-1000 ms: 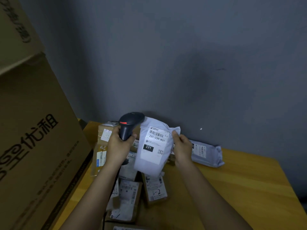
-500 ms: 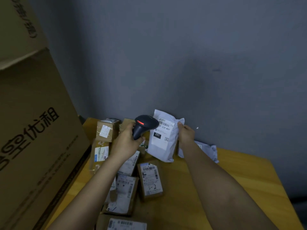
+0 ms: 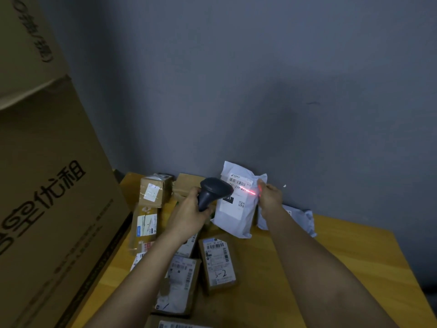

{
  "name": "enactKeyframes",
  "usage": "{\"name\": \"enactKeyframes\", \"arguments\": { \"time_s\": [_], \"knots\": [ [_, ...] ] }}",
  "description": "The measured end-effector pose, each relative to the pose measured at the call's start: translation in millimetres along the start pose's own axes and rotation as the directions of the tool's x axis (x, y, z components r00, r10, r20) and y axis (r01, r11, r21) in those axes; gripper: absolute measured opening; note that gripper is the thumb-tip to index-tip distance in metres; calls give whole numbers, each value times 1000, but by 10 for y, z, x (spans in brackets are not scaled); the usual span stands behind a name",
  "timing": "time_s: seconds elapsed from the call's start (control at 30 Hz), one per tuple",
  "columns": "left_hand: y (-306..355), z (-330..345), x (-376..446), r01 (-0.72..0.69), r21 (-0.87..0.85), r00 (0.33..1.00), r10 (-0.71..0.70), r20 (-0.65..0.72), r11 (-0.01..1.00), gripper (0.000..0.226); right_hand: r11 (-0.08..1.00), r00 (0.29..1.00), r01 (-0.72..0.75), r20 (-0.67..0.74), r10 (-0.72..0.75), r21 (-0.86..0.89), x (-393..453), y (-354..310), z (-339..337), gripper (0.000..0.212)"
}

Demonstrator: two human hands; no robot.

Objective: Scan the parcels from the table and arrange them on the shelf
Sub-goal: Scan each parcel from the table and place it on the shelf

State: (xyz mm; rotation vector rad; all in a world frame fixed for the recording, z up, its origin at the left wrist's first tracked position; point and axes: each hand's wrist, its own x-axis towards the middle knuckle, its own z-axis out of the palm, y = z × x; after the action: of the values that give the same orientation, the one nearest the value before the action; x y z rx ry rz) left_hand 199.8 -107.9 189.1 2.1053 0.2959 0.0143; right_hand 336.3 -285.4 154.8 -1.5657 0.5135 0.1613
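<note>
left hand [image 3: 189, 210] wrapped round scanner [image 3: 214, 192], aimed right | right hand [image 3: 269, 196] fingers pinching white parcel [image 3: 236, 204] edge, held upright | red beam on label, both arms stretched over desk [image 3: 343, 245]

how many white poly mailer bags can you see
2: one white mailer held up by the right hand, one lying on the table behind that arm. Others may be hidden.

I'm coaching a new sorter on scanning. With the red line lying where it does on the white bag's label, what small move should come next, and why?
Probably tilt the scanner in the left hand slightly up. Its red line crosses the white bag below the barcode and reaches the right hand gripping the bag's edge.
</note>
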Motion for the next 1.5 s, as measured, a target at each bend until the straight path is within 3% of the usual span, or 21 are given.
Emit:
{"name": "enactKeyframes", "arguments": {
  "time_s": [0.2,0.7,1.2,1.33,1.5],
  "knots": [
    [15,6,-2,4,5,1000,-4,3,1000,33,1000,1000,2,-15,-2,-2,-5,5,-15,27],
    [123,-6,-107,14,-59,1000,-14,-6,998,31,1000,1000,15,22,-15,-1,-67,21,-84,19],
    [262,-55,-533,-18,-81,990,6,-143,997,33,990,987,53,143,-72,132,-374,254,-234,20],
    [338,24,-662,-63,-70,993,56,-100,996,31,984,993,64,86,-79,168,-569,393,-449,19],
    [484,286,-781,-119,-58,990,123,69,991,26,969,997,64,-61,-51,237,-731,591,-928,22]
  ]
}}
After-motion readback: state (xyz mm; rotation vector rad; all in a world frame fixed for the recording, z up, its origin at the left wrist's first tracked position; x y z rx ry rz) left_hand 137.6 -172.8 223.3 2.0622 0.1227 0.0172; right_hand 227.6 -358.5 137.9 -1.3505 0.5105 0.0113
